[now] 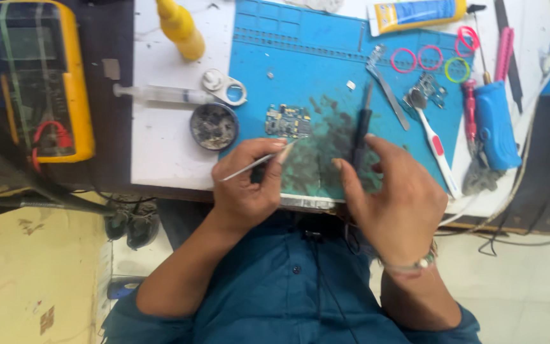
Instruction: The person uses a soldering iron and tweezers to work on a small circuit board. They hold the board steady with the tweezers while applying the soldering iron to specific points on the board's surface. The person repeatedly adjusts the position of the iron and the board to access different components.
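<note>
Blue-shirted arms rise toward the blue work mat (326, 70). Right hand (393, 197) grips a black-handled soldering tool (359, 134) upright; left hand (246, 185) pinches thin metal tweezers (256, 162). Just beyond their tips lies a small circuit board (288, 121).

We observe bright, even illumination from above, with the white surface (160, 146) near overexposure and only soft, short shadows beneath the hands. We note mild softness across the frame, slight motion blur on the right hand (393, 200), and wide-angle bending of straight lines toward the edges.
</note>
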